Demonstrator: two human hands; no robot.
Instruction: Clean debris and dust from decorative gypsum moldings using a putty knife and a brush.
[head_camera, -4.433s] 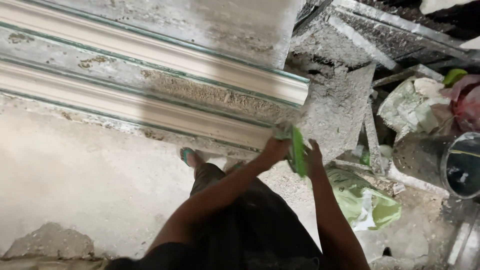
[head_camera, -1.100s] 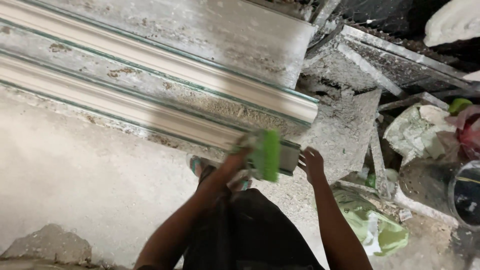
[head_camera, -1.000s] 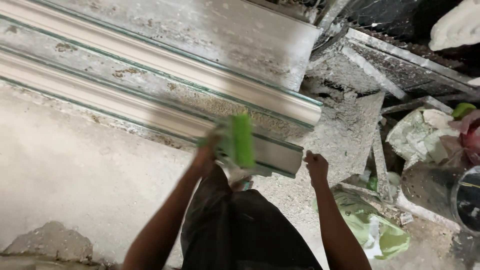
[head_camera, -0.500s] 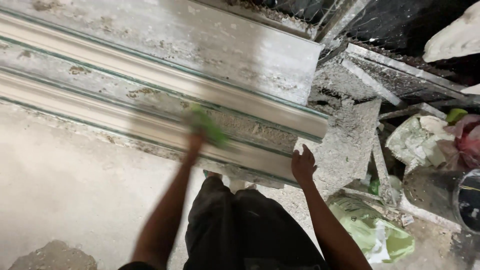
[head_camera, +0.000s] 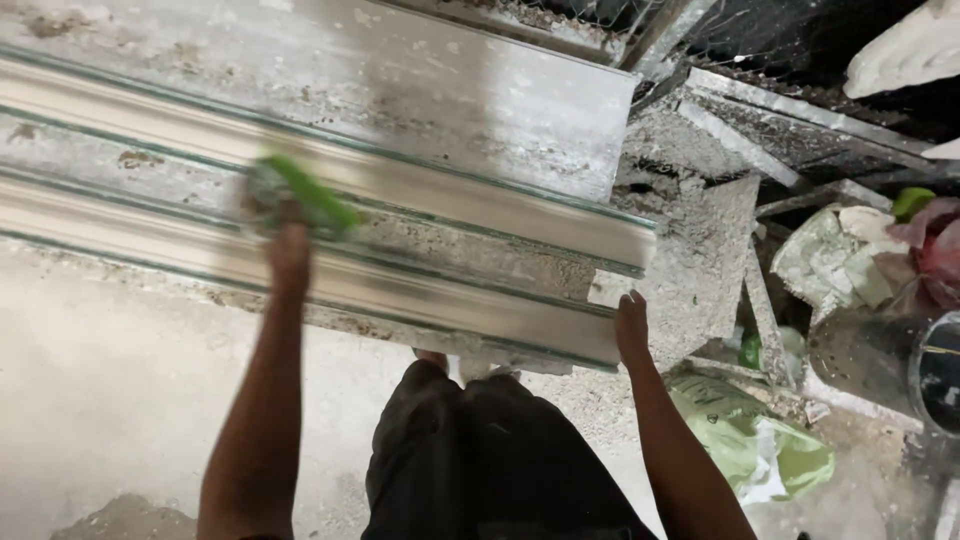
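A long grey moulding form (head_camera: 420, 190) with stepped ridges and plaster stains runs across the upper part of the head view. My left hand (head_camera: 283, 232) is stretched out over its middle channel and grips a green scraper (head_camera: 310, 192), which is blurred by motion. My right hand (head_camera: 632, 325) rests on the near right corner of the form, fingers closed against its edge, with nothing in it. Below, between my arms, are my dark trousers (head_camera: 490, 460).
Plaster-crusted boards and slats (head_camera: 700, 230) lie to the right of the form. Further right are a crumpled green bag (head_camera: 760, 450), a white sack (head_camera: 830, 265), a dark round bucket (head_camera: 935, 370) and a reddish cloth (head_camera: 935, 250). The floor (head_camera: 120, 400) is dusty concrete.
My left hand has carried the green scraper leftward along the form, from its right end to near the middle. My right hand let go of the scraper and settled on the form's right corner.
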